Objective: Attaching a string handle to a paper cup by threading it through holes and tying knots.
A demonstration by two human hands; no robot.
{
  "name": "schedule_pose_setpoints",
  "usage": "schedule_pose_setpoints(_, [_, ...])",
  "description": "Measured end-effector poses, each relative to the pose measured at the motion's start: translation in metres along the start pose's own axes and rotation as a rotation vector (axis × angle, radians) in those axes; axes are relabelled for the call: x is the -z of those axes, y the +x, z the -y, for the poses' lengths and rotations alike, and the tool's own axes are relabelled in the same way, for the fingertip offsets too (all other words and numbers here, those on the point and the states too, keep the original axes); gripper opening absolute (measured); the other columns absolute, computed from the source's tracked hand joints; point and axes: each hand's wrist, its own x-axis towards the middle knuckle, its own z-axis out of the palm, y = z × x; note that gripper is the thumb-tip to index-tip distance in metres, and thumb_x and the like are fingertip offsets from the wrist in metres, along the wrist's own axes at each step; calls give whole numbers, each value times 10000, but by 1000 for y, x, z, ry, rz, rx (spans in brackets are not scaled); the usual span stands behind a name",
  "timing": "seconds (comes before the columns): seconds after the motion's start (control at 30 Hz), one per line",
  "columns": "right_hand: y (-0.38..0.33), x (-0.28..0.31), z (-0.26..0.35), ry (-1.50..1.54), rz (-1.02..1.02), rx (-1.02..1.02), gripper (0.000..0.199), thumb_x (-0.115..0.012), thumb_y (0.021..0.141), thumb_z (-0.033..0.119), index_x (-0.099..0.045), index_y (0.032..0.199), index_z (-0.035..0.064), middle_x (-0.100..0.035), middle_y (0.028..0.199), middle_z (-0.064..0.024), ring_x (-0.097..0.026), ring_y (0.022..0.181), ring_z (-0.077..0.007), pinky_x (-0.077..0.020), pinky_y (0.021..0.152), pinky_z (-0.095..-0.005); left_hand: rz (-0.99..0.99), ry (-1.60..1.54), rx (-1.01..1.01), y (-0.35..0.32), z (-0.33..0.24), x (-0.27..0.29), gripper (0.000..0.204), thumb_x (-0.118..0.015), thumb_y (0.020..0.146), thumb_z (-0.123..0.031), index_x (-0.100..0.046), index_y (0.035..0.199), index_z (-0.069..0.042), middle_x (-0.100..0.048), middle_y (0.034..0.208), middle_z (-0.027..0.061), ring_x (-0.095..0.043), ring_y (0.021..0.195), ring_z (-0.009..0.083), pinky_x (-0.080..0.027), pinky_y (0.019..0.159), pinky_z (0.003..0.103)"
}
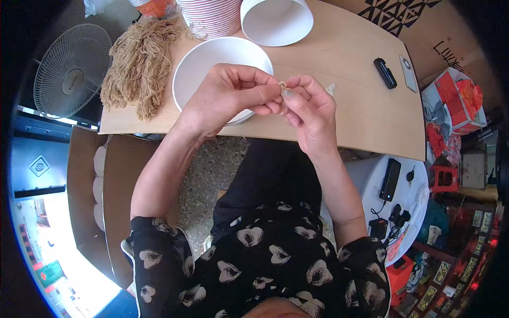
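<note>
My left hand (230, 95) and my right hand (314, 111) meet above the near part of the wooden table. Their fingertips pinch a short piece of tan cord (282, 85), which forms a small loop at the top; the rest of it is hidden by the fingers. Under and behind my left hand stands a white round tub (190, 63), its inside facing up. A thick bundle of tan cords (139, 66) hangs over the table's left edge. Farther back are a stack of white tubs (211, 18) and another white tub (277, 22) tipped on its side.
A black clip-like object (385, 73) and a flat silvery device (408, 73) lie at the table's right. A fan (73, 82) stands left, above an open cardboard box (119, 191). On a white round stool (413, 212) at right are black devices, cables and a key.
</note>
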Motion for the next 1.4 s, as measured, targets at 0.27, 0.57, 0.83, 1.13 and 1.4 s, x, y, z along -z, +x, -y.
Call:
schedule_pose_setpoints(0.27, [-4,-1,-2,113,-49,-31,177,-659,907,76,-589,1045,-9,-630,815,-42,-564,658,-65,-345,488,-169,22,32,-31,-1,1,1,169,-693,887,-57,-692,1016,53,-715,834,102,-679,734,112,-547,666,202])
schedule_pose_setpoints(0.57, [-11,-3,8,207,-45,-190,173,-691,873,111,-589,989,34,-574,699,-14,-479,548,-59,-303,442,-176,85,75,-112,0,5,3,151,-686,897,-71,-700,1014,24,-716,821,85,-669,736,94,-546,660,206])
schedule_pose_setpoints(0.83, [-15,-2,9,198,-31,-174,157,-664,913,139,-586,992,27,-579,697,-25,-473,544,-55,-291,444,-175,103,88,-12,-7,-6,-5,178,-654,933,-108,-672,1012,51,-698,851,55,-647,758,72,-531,686,200])
schedule_pose_setpoints(1.13, [-14,-7,9,8,-77,-48,192,-638,938,117,-589,1067,-16,-609,718,-39,-529,591,-52,-311,460,-163,74,110,37,-8,-7,-6,167,-658,917,-121,-678,976,34,-682,819,44,-624,716,63,-496,645,182])
schedule_pose_setpoints(1.4, [-15,-2,14,-78,1,-26,213,-657,929,108,-587,1076,-29,-624,748,-30,-548,617,-56,-362,497,-170,70,140,32,-8,-4,-4,179,-670,910,-148,-687,958,24,-682,804,34,-623,695,58,-478,602,179])
